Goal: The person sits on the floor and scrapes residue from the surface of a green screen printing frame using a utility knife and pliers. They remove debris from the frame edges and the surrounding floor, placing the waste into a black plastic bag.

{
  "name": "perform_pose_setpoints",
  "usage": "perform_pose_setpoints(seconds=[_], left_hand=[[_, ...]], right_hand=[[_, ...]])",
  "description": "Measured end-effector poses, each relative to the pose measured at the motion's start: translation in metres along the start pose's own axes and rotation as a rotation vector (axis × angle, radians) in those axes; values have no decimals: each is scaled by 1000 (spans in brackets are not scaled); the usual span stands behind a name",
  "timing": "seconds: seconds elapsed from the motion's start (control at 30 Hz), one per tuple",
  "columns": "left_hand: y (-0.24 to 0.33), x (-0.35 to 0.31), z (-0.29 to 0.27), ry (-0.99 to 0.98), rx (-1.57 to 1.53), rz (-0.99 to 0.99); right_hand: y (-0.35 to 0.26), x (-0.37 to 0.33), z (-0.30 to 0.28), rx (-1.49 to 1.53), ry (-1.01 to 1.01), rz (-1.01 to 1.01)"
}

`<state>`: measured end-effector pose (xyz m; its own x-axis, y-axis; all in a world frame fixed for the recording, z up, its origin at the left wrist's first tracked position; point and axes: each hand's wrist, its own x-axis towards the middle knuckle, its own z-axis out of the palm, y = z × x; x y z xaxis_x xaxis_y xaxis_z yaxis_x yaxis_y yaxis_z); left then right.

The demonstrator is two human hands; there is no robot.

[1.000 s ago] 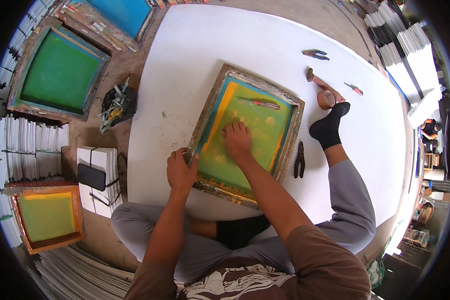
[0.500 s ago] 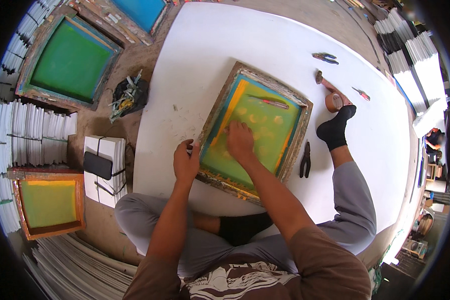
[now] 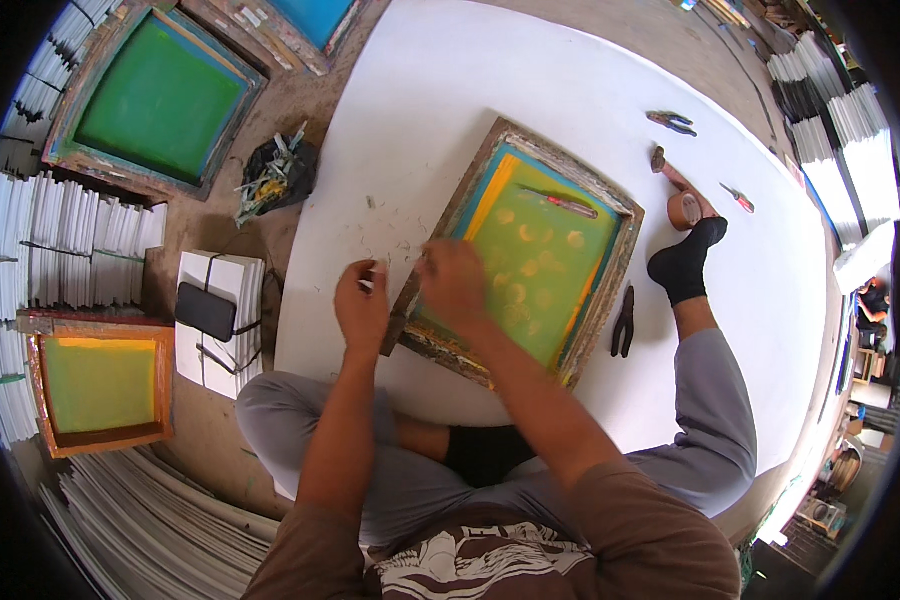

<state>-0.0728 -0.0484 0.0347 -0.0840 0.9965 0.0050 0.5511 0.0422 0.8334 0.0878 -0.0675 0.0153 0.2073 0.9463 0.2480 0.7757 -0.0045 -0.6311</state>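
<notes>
A wooden-framed printing screen (image 3: 545, 270) with yellow-green mesh lies tilted on the white sheet before me. My right hand (image 3: 453, 285) is over the screen's left rail, its fingers smeared by motion. Just left of the frame, my left hand (image 3: 362, 303) is raised with thumb and fingers curled together; anything between them is too small to make out. A screwdriver (image 3: 570, 206) with a red and clear handle rests on the mesh's upper part. Thin scraps (image 3: 402, 247) are scattered on the sheet beyond my left hand.
Pliers (image 3: 672, 122), a hammer (image 3: 676, 173), a tape roll (image 3: 684, 210), a small screwdriver (image 3: 738, 197) and black-handled pliers (image 3: 623, 322) lie to the right. A black bag of scraps (image 3: 278, 175), a green screen (image 3: 160, 100) and a phone (image 3: 206, 311) on bundled white boards are left.
My right hand has moved left from the mesh to the frame's left rail. The left hand has come away from the frame, its fingers curled. The view has shifted slightly.
</notes>
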Motion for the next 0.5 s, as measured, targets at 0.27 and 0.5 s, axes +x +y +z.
perform_pose_setpoints(seconds=[0.27, 0.5], left_hand=[[3, -25, 30, -89, 437, 474], [-2, -20, 36, -52, 460, 526]], right_hand=[[148, 23, -103, -419, 105, 250], [160, -17, -120, -456, 116, 283]])
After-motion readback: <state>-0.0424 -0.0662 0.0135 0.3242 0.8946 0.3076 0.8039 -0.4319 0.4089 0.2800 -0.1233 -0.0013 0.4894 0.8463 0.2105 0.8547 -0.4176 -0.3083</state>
